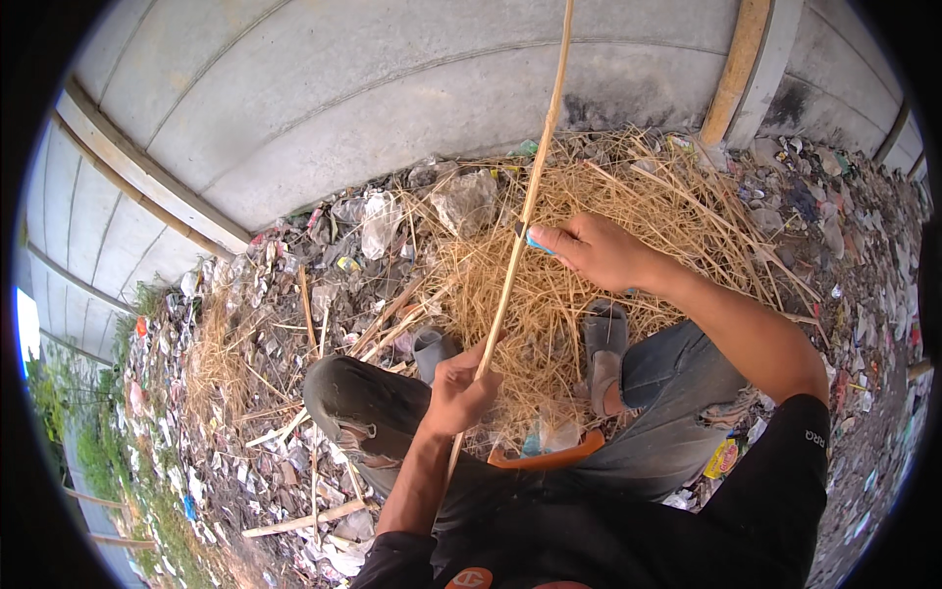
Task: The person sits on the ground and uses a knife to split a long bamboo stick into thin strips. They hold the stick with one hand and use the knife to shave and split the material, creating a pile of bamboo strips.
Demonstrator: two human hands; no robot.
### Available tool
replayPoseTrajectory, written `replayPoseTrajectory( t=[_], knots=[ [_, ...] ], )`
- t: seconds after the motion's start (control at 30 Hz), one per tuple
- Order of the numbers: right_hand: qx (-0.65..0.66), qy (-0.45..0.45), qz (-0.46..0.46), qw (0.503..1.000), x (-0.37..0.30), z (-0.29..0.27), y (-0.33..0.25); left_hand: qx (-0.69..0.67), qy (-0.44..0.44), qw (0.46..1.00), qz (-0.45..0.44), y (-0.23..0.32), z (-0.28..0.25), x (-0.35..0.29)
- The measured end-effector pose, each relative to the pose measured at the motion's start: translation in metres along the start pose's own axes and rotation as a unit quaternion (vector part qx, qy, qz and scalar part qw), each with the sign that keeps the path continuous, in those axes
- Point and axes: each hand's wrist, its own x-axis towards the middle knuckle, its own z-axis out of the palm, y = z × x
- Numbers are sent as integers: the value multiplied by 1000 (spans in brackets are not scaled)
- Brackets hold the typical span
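A long, pale bamboo strip [528, 201] slants upright before me, its top running past the upper edge of the view. My left hand [463, 395] is closed round its lower part, between my knees. Farther up, my right hand [601, 251] grips a small blue-handled tool [538, 240] against the strip. The tool's dark end touches the wood; its working edge is too small to make out. Beneath both hands lies a wide heap of straw-coloured bamboo shavings [549, 314], spread around my feet.
A grey concrete panel wall [412, 88] stands ahead, with a bamboo pole [736, 74] against a post. Litter and plastic scraps [378, 224] cover the ground. Loose bamboo pieces [304, 518] lie at left. A curved orange object [549, 457] is between my legs.
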Motion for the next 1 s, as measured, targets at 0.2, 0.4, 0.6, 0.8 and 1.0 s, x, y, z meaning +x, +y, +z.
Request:
replayPoseTrajectory(
  t=[0.2,0.4,0.6,0.8,1.0],
  knots=[
    [-96,103,-43,989,1,-3,-11,-6,3,1000,7,2,3,5],
    [-81,21,-82,993,-25,42,-27,-15,15,1000,14,7,4,7],
    [-31,14,-155,987,-37,74,-36,-24,16,997,66,9,-7,12],
    [127,103,-101,981,-9,29,-30,52,27,993,98,8,-4,12],
    [149,97,-110,978,-1,29,-23,24,-11,1000,13,14,5,6]
  ],
)
